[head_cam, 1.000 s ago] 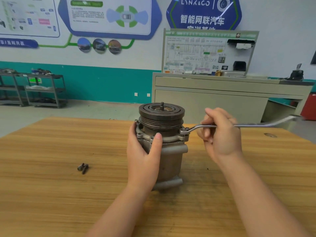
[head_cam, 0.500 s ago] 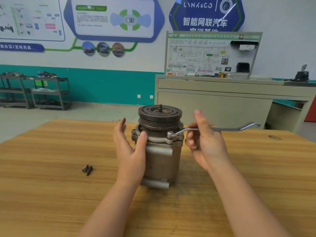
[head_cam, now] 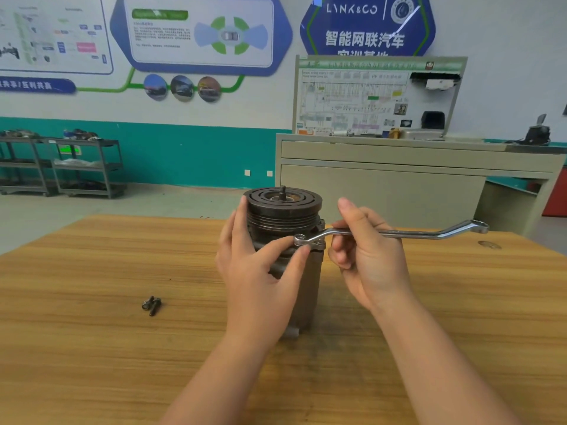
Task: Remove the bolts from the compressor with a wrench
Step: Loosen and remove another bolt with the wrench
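Observation:
The grey metal compressor [head_cam: 310, 280] stands upright on the wooden table [head_cam: 92, 348], its dark pulley [head_cam: 283, 207] on top. My left hand [head_cam: 260, 271] wraps round its front, and thumb and forefinger pinch at the ring end of the silver wrench [head_cam: 399, 233], which sits on the flange at the compressor's right. My right hand [head_cam: 365, 256] grips the wrench shank close to the ring end, and the handle sticks out to the right. The bolt under the ring is hidden. Two loose dark bolts [head_cam: 152, 305] lie on the table to the left.
A beige cabinet [head_cam: 399, 185] with a wiring board stands behind the table. Metal shelf carts [head_cam: 61, 167] line the teal wall at the far left. A small knot mark [head_cam: 489, 244] shows on the table's right side.
The compressor has been turned on the table. My left hand has moved from its side to the wrench's ring end. The wrench handle still points right.

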`<state>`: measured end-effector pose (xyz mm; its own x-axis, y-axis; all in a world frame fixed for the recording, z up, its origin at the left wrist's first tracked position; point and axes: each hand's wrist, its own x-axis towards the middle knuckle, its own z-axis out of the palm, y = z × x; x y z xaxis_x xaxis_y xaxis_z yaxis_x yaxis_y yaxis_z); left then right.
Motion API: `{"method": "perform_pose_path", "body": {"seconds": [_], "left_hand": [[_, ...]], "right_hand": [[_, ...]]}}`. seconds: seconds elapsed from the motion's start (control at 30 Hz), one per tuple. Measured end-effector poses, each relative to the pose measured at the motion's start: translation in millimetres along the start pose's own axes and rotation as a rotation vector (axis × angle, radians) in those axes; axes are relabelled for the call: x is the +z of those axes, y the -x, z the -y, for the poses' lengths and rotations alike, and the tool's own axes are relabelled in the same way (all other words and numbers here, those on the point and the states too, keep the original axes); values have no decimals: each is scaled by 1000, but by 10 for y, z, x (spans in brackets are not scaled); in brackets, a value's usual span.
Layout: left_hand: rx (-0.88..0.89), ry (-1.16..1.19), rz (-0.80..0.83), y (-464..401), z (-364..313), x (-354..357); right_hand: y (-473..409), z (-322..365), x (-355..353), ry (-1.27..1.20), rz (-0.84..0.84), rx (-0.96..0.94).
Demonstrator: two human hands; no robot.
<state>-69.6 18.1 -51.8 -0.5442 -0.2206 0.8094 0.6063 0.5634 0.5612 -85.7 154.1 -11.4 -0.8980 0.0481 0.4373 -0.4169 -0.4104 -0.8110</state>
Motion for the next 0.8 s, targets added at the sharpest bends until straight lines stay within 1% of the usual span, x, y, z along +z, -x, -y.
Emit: {"method": "perform_pose_path", "body": {"seconds": [0.2, 0.27, 0.37, 0.53, 0.6, 0.73, 0.8], "left_hand": [[-82, 111, -66, 14, -73, 68], [-142, 132, -85, 22, -92, 91], [-204, 104, -68, 21, -114, 108], [-170, 106, -2, 42, -125, 49], [-161, 107, -7, 43, -122, 43], [-206, 129, -46, 20, -156, 54], [-191, 123, -29, 34, -162, 45]], "right_hand": [[-41, 10, 1, -91, -4, 38], [-54, 12, 8, -180, -19, 42], [-64, 7, -12, -311, -68, 43], [-73, -20, -65, -399, -174, 116], [-80, -34, -74, -428, -196, 137], [-85, -73, -83, -411, -210, 153], [-90, -90, -89, -408, -216, 158]]}}
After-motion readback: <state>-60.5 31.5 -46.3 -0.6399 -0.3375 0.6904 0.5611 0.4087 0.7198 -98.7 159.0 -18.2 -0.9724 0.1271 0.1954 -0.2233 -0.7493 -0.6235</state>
